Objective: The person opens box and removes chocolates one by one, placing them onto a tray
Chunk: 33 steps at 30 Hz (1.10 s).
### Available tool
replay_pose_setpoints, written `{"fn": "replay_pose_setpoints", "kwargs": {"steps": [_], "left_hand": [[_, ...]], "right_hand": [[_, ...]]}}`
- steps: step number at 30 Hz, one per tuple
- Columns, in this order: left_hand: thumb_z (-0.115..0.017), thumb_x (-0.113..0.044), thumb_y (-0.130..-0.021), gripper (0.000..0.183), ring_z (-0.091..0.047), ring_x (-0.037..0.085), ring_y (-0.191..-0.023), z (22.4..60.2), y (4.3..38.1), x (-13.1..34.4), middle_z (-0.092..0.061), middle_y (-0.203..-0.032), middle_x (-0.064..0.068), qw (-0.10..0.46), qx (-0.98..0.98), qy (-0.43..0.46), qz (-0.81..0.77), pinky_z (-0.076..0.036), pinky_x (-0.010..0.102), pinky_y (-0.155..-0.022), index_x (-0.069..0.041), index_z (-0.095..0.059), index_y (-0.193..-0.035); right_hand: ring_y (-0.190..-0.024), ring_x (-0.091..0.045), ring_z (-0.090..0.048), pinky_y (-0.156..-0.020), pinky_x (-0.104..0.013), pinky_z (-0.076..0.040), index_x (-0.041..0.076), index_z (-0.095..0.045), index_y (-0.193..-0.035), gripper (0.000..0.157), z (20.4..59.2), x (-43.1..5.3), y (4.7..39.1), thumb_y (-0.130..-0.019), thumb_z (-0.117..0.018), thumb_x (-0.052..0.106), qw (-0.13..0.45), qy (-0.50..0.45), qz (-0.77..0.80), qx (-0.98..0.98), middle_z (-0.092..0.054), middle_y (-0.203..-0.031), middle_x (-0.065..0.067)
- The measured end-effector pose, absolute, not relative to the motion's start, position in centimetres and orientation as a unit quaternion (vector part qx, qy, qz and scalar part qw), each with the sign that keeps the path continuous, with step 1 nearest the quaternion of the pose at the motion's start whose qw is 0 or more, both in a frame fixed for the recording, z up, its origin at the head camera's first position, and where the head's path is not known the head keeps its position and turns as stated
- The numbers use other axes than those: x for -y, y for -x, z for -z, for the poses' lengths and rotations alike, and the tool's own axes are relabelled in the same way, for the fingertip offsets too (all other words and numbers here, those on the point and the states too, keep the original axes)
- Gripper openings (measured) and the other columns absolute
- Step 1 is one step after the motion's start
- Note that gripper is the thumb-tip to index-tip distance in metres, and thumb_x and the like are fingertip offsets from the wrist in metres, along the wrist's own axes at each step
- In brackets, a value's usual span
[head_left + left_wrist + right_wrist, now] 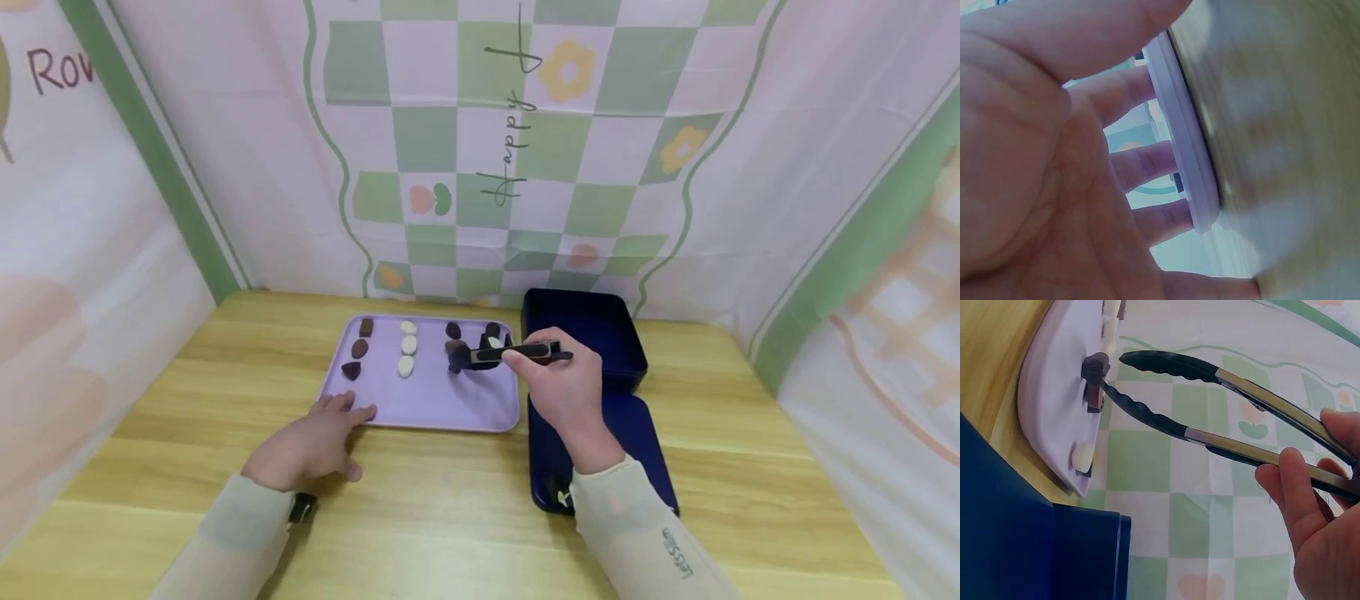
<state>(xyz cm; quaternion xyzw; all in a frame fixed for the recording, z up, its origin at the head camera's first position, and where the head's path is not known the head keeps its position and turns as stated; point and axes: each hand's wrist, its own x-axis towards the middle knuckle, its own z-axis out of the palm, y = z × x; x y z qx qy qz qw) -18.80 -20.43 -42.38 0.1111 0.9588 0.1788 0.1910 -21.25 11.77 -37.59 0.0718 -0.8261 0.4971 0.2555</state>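
Note:
My right hand [566, 387] grips a pair of tongs [528, 351] with black tips over the right part of a lilac tray [420, 407]. In the right wrist view the tongs [1235, 448] are spread, their lower tip beside a dark chocolate [1095, 367]; whether it touches cannot be made out. Fingers spread, my left hand [311, 442] rests on the tray's front left edge. Chocolates stand on the tray in columns: brown and dark at left, white ovals [408, 344] beside them, dark ones [453, 330] further right. The tongs partly hide the right columns.
A dark blue open box [633, 350] stands right of the tray at the back. In front of it lies a matching blue lid [551, 458], partly under my right forearm. A patterned cloth [427, 142] hangs behind the wooden table [420, 517].

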Motion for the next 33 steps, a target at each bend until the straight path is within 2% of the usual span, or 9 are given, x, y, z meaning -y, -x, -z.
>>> {"fn": "replay_pose_setpoints", "kwargs": {"steps": [10,14,17,20,24,27,29,31,33], "left_hand": [[-0.087,-0.020,-0.074,0.086,-0.009,0.054,-0.143,42.6,18.7,20.4,-0.020,-0.160,0.025,0.193,-0.956,-0.108,-0.191,-0.017,0.071,-0.108,-0.015,-0.047,-0.150],[-0.087,-0.019,-0.073,0.086,-0.009,0.055,-0.142,42.5,18.6,20.5,-0.020,-0.160,0.026,0.194,-0.956,-0.105,-0.194,-0.017,0.073,-0.107,-0.014,-0.048,-0.150],[-0.087,-0.019,-0.074,0.086,-0.010,0.055,-0.142,42.3,18.6,20.4,-0.020,-0.159,0.026,0.194,-0.956,-0.108,-0.190,-0.018,0.072,-0.107,-0.014,-0.048,-0.150],[-0.087,-0.020,-0.073,0.086,-0.010,0.056,-0.142,42.1,18.5,20.3,-0.020,-0.159,0.028,0.192,-0.957,-0.112,-0.186,-0.018,0.072,-0.107,-0.013,-0.047,-0.150],[-0.087,-0.021,-0.073,0.087,-0.011,0.056,-0.141,42.0,18.4,20.2,-0.020,-0.158,0.028,0.189,-0.958,-0.117,-0.183,-0.018,0.072,-0.107,-0.012,-0.048,-0.149],[-0.087,-0.021,-0.073,0.087,-0.011,0.057,-0.141,41.9,18.3,20.1,-0.020,-0.158,0.029,0.188,-0.958,-0.118,-0.183,-0.018,0.072,-0.107,-0.013,-0.048,-0.149],[-0.087,-0.021,-0.073,0.086,-0.011,0.057,-0.141,41.9,18.4,20.1,-0.020,-0.158,0.029,0.187,-0.958,-0.120,-0.183,-0.019,0.072,-0.107,-0.012,-0.048,-0.149],[-0.087,-0.021,-0.073,0.086,-0.011,0.057,-0.141,41.9,18.3,20.1,-0.020,-0.158,0.029,0.187,-0.958,-0.120,-0.181,-0.018,0.072,-0.107,-0.012,-0.048,-0.149],[-0.087,-0.021,-0.073,0.086,-0.011,0.057,-0.141,42.0,18.4,20.2,-0.020,-0.158,0.029,0.186,-0.958,-0.121,-0.180,-0.019,0.071,-0.107,-0.012,-0.048,-0.149]], "right_hand": [[-0.068,-0.012,-0.067,-0.060,-0.023,-0.055,0.008,-0.075,-0.093,0.029,35.0,-13.8,19.3,-0.075,-0.090,0.025,0.313,-0.088,-0.523,0.788,-0.072,-0.082,-0.001],[-0.069,-0.010,-0.067,-0.061,-0.018,-0.054,0.002,-0.077,-0.098,0.032,33.4,-16.4,18.3,-0.071,-0.091,0.011,0.356,-0.089,-0.525,0.767,-0.072,-0.088,-0.005],[-0.068,-0.009,-0.065,-0.060,-0.016,-0.052,-0.002,-0.077,-0.099,0.035,32.3,-19.0,17.6,-0.068,-0.091,0.000,0.394,-0.080,-0.511,0.760,-0.071,-0.087,-0.001],[-0.068,-0.006,-0.062,-0.060,-0.014,-0.049,-0.004,-0.076,-0.100,0.037,31.4,-22.0,17.1,-0.067,-0.091,-0.001,0.418,-0.040,-0.478,0.771,-0.070,-0.086,0.006],[-0.071,-0.005,-0.063,-0.060,-0.011,-0.049,-0.001,-0.076,-0.105,0.037,30.5,-25.6,16.6,-0.071,-0.090,0.004,0.387,0.046,-0.501,0.773,-0.069,-0.088,0.007],[-0.081,-0.005,-0.064,-0.063,-0.010,-0.049,0.006,-0.075,-0.113,0.041,30.2,-28.2,16.3,-0.076,-0.089,0.013,0.336,0.120,-0.521,0.775,-0.067,-0.100,0.005],[-0.107,-0.005,-0.060,-0.072,-0.010,-0.049,0.011,-0.072,-0.121,0.046,30.4,-29.9,16.3,-0.079,-0.087,0.023,0.306,0.157,-0.502,0.793,-0.064,-0.122,0.000],[-0.129,-0.008,-0.048,-0.076,-0.008,-0.047,0.015,-0.068,-0.129,0.055,30.9,-31.5,16.4,-0.081,-0.083,0.037,0.267,0.187,-0.466,0.823,-0.050,-0.146,0.000],[-0.138,-0.015,-0.039,-0.077,-0.012,-0.048,0.014,-0.063,-0.136,0.066,31.6,-33.0,16.7,-0.082,-0.079,0.049,0.231,0.204,-0.432,0.847,-0.038,-0.156,-0.002]]}}
